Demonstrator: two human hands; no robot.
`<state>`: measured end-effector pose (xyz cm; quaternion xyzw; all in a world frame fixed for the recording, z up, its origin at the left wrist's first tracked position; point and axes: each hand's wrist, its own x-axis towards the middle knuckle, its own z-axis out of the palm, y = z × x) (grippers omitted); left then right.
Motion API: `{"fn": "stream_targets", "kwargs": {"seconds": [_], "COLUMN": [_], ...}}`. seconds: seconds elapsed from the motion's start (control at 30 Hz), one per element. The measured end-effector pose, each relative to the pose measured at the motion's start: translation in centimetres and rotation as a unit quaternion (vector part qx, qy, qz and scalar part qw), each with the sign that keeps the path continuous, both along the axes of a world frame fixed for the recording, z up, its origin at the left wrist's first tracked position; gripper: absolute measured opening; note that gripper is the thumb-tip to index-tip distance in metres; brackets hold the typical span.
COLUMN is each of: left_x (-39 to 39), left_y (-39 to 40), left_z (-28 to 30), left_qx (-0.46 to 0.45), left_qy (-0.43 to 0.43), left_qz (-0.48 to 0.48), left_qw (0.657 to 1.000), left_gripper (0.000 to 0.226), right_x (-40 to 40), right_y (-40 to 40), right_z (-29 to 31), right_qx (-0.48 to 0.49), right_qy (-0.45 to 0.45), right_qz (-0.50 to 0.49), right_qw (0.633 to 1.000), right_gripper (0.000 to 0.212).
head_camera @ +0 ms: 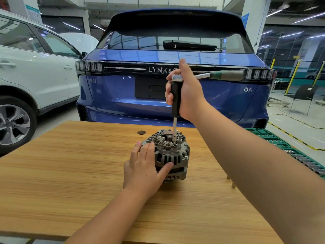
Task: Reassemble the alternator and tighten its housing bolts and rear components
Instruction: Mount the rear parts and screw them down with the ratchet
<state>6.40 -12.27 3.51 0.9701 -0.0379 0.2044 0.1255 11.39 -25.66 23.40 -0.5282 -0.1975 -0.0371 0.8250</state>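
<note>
The black driver handle (pixel 175 97) is grasped in the right hand (pixel 188 95), a ratchet (pixel 211 75) fitted on top, so the shaft is kept upright on a rear bolt. The alternator (pixel 168 154), standing mid-table (pixel 70 173), is steadied by the left hand (pixel 146 166), fingers spread against its housing. A green socket tray (pixel 290 152) lies to the right; nothing blocks the tool.
</note>
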Motion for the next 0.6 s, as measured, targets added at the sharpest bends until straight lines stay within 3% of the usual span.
{"fn": "stream_targets", "kwargs": {"seconds": [0.17,0.23,0.33,0.37,0.43,0.5,0.6], "left_x": [0.1,0.4,1.9,2.6,3.6,4.3,4.7], "left_y": [0.3,0.3,-0.1,-0.1,-0.5,-0.9,-1.1], "left_z": [1.0,2.3,5.6,6.8,8.7,9.1,8.3], "left_qx": [-0.008,-0.034,-0.104,-0.133,-0.18,-0.208,-0.242], "left_qy": [0.0,-0.049,-0.133,-0.112,0.013,0.101,0.105], "left_qz": [0.006,-0.01,-0.111,-0.159,-0.235,-0.264,-0.276], "left_qw": [1.0,0.998,0.979,0.972,0.955,0.936,0.924], "left_gripper": [0.1,0.095,0.078,0.07,0.043,0.021,0.025], "right_x": [-0.9,-1.2,-1.4,-1.5,-1.6,-1.3,-1.7], "right_y": [0.3,0.3,-0.1,-0.3,-0.7,-0.9,-1.7], "right_z": [0.1,0.2,0.2,0.2,0.1,0.3,0.4], "right_qx": [-0.13,-0.19,-0.253,-0.267,-0.305,-0.367,-0.414], "right_qy": [-0.17,-0.224,-0.275,-0.287,-0.307,-0.32,-0.314], "right_qz": [-0.065,-0.117,-0.173,-0.185,-0.213,-0.248,-0.219], "right_qw": [0.975,0.949,0.911,0.901,0.876,0.837,0.826], "right_gripper": [0.03,0.024,0.018,0.014,0.009,0.006,0.007]}}
